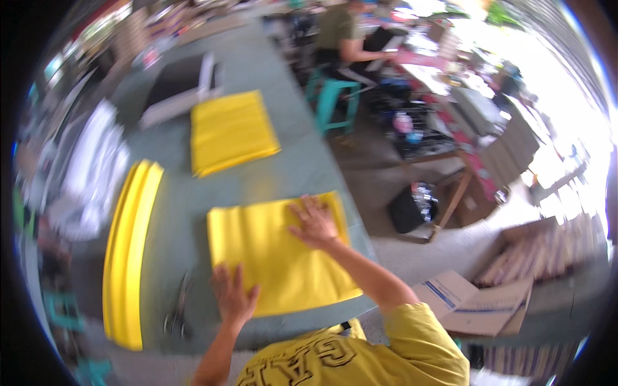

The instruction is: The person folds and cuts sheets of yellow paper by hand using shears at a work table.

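One table (299, 167), green-grey, long, running from near to far; bears most of the items below.

One person (341, 38), seated at the far right, beyond the table, in a dark top, turned toward a crowded work surface.

One white bundle (93, 174), heaped at the left of the table; contents too blurred to tell.

One near yellow sheet (277, 257), lying flat on the near part of the table, close to the right edge, with soft creases; under both hands.

One yellow strip (129, 257), long and ridged lengthwise, at the near left, apart from the sheet.

One far yellow sheet (232, 132), lying flat beyond the near one, the two apart.

One dark panel (177, 80), pale-edged, just beyond the far sheet, to its left.

One open carton (467, 302), brown with blue marks, at the near right, beside the table.

One teal stool (336, 106), under the seated person.

One right hand (315, 222), palm down, fingers spread, on the right half of the near sheet.

One left hand (235, 296), fingers parted, at that sheet's near left corner; how firmly either presses, I cannot tell.

One pair of scissors (179, 312), blurred, on the table between strip and left hand.
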A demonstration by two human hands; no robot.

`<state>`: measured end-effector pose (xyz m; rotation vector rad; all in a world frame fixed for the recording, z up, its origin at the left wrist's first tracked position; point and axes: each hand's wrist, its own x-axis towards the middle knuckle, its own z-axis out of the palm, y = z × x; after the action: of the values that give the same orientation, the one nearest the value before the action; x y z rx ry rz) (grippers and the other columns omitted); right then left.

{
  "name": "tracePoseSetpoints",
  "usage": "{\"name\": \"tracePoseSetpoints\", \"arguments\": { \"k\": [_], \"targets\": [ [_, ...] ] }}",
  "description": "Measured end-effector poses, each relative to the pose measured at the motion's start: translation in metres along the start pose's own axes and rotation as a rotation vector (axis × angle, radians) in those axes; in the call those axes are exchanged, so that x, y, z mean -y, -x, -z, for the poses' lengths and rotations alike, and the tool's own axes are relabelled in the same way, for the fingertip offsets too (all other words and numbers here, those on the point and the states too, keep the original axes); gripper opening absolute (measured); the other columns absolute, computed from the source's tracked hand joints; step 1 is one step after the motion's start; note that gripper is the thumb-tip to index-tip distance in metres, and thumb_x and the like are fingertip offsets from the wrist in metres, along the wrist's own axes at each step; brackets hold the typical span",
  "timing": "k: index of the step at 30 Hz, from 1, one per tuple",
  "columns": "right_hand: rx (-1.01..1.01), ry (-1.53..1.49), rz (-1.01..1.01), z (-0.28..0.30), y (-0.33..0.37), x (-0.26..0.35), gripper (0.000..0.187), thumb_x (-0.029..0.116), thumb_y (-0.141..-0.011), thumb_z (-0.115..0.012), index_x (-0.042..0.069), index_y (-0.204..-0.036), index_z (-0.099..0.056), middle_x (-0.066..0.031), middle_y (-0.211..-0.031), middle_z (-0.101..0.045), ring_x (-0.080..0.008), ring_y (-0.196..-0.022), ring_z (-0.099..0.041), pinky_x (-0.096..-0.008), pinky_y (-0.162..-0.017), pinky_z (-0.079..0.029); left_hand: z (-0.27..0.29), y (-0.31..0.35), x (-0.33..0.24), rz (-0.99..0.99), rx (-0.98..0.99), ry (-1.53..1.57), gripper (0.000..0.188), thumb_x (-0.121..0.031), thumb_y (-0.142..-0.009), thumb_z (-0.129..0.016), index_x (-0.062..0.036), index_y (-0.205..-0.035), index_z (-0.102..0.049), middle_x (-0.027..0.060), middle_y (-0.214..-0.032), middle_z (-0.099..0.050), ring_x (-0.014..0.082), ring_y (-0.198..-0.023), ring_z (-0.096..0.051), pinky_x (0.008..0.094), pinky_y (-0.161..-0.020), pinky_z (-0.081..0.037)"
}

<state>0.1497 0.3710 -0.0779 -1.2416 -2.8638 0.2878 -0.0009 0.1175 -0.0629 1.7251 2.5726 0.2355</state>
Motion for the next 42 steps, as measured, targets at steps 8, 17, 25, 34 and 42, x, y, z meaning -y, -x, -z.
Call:
{"name": "tracePoseSetpoints", "arguments": {
  "k": [8,17,25,34,42],
  "targets": [
    [-0.071,-0.101,0.02,0.021,-0.032,-0.019,0.069,0.061,-0.068,-0.057,0.015,-0.117,-0.046,-0.0085,-0.108,-0.046,-0.0273,-0.105,-0.041,-0.0397,-0.088,-0.032,0.002,-0.026,0.015,0.247,-0.109,0.305,0.072,-0.037,-0.074,-0.064,-0.0041,-0.131,-0.034,0.0258,-0.128,-0.034,0.0388,-0.12,-0.03,0.0464,-0.098,-0.025],
    [0.165,-0.329,0.087,0.027,-0.047,-0.031,0.058,0.046,-0.054,-0.077,0.006,-0.089,-0.056,-0.0096,-0.092,-0.055,-0.0264,-0.096,-0.05,-0.0366,-0.075,-0.043,-0.002,-0.069,0.06,0.361,0.063,1.017,0.023,-0.01,-0.079,-0.06,0.0021,-0.098,-0.053,0.0095,-0.087,-0.06,0.0164,-0.073,-0.054,0.0294,-0.068,-0.044],
    [0.727,-0.61,0.075,0.073,-0.032,-0.068,0.059,0.043,-0.063,-0.075,0.001,-0.102,-0.06,-0.0126,-0.095,-0.063,-0.0258,-0.088,-0.06,-0.0338,-0.077,-0.046,0.044,-0.096,0.062,0.166,0.011,1.376,0.019,-0.018,-0.086,-0.054,-0.0025,-0.096,-0.057,0.0023,-0.089,-0.06,0.0094,-0.078,-0.05,0.0254,-0.072,-0.04],
    [0.395,-0.982,-0.056,0.169,0.006,-0.064,0.03,0.024,-0.083,-0.06,-0.001,-0.1,-0.06,-0.0029,-0.079,-0.063,-0.0098,-0.07,-0.058,-0.0271,-0.061,-0.048,0.164,-0.17,0.085,-0.045,-0.45,0.801,0.024,-0.023,-0.089,-0.052,-0.0001,-0.082,-0.051,-0.0008,-0.069,-0.044,0.0095,-0.066,-0.04,0.0225,-0.062,-0.035],
    [0.051,-1.315,-0.218,0.062,0.083,-0.074,0.03,0.029,-0.08,-0.064,0.001,-0.09,-0.062,-0.0002,-0.064,-0.057,-0.0076,-0.051,-0.054,-0.0237,-0.04,-0.041,0.138,-0.108,0.03,-0.025,-0.325,0.856,0.027,-0.021,-0.085,-0.057,0.0008,-0.1,-0.053,0.0109,-0.101,-0.055,0.0215,-0.094,-0.052,0.0336,-0.084,-0.041]
  ]
}}
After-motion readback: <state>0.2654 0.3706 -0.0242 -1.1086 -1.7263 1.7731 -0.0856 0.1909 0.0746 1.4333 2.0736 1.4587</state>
